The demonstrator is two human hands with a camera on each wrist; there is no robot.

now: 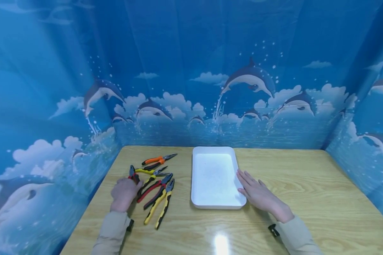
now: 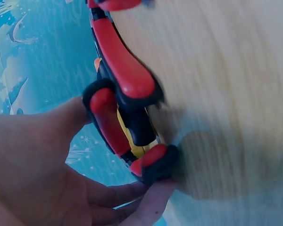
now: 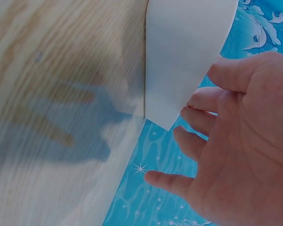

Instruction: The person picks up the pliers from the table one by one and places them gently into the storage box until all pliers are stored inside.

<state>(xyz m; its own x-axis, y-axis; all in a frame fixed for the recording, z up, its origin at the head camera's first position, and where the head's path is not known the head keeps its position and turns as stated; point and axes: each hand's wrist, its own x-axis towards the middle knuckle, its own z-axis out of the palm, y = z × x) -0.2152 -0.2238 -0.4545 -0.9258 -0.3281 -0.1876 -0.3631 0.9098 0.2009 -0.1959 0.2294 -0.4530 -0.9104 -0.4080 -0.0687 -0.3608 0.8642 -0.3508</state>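
Left hand [image 1: 125, 193], left of centre in the head view, holds a pair of red-and-black pliers [image 1: 133, 174] by the handles. In the left wrist view, the thumb bears on 1 handle and fingers on the other; the handles stand apart.

4 further pliers lie on the surface [image 1: 306, 184], to the right of and above this hand in the head view. Orange-and-black pliers [image 1: 160, 160] lie uppermost. Below them lie yellow-and-black pliers [image 1: 155, 173], then a second red-and-black pair [image 1: 164, 182]; whether these 2 touch cannot be determined. Lowest are long yellow-handled pliers [image 1: 168, 192]. All 4 heads point toward the upper right.

A white tray [image 1: 214, 177] stands right of the pliers, near the centre of the frame. Right hand [image 1: 261, 196] is spread, gripping nothing, with its fingertips at the tray's right side.

Both forearms carry beige sleeves [image 1: 112, 232]. A blue dolphin-print curtain [image 1: 178, 53] fills the upper part of the frame.
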